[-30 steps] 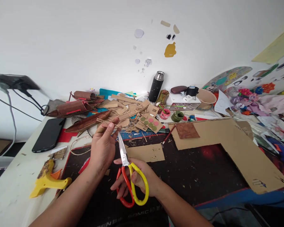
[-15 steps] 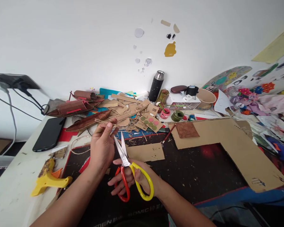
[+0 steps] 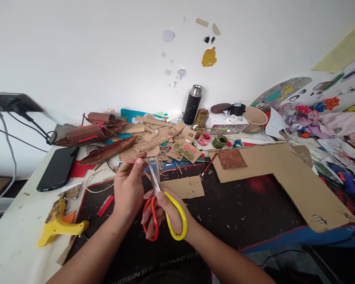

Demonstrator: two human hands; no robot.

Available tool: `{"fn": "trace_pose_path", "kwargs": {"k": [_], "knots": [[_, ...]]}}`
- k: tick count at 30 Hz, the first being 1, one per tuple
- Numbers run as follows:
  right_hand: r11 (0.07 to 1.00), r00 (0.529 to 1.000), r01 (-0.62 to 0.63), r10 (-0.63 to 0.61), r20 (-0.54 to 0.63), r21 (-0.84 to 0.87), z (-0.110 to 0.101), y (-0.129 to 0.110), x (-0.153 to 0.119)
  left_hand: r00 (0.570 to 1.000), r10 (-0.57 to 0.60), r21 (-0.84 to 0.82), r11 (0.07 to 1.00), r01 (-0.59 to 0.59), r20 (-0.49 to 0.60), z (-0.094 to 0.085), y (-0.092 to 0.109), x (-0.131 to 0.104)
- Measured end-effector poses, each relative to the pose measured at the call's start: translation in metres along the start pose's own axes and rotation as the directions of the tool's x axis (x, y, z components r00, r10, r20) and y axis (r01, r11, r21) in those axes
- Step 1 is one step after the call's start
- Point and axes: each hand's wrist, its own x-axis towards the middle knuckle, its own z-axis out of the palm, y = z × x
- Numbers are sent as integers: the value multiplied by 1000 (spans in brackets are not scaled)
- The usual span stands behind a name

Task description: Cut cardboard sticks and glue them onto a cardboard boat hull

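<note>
My left hand (image 3: 129, 183) is closed, thumb and fingers pinching a thin brown strip of cardboard (image 3: 143, 157). My right hand (image 3: 168, 209) holds scissors (image 3: 155, 182) with one red and one yellow handle. Their blades are slightly apart and point up, close beside my left fingertips. Behind the blades lies a flat cardboard piece (image 3: 192, 187) on the dark mat (image 3: 225, 209). A small red corrugated piece (image 3: 105, 205) rests left of my left wrist.
Cardboard scraps (image 3: 154, 134) and brown model boats (image 3: 83, 135) line the back. A yellow glue gun (image 3: 59, 225) and phone (image 3: 57, 168) lie left. A large L-shaped cardboard (image 3: 301, 181) lies right, near open paint pots (image 3: 219, 141) and a black flask (image 3: 192, 105).
My right hand and the scissors have moved up slightly toward my left fingertips, and the blades sit nearer the strip. The whole view has shifted a little.
</note>
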Motion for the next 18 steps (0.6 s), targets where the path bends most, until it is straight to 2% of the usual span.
{"fn": "trace_pose_path", "kwargs": {"k": [6, 12, 18], "knots": [[1000, 1000, 13, -13, -11, -11, 7, -4, 6, 998, 49, 123, 991, -55, 47, -7, -6, -4], [999, 999, 13, -15, -29, -39, 11, -7, 8, 992, 40, 205, 977, -64, 119, -18, -9, -5], [996, 998, 20, -25, -56, -82, 11, -3, 9, 993, 32, 325, 943, -68, 116, -19, -7, -9]]}}
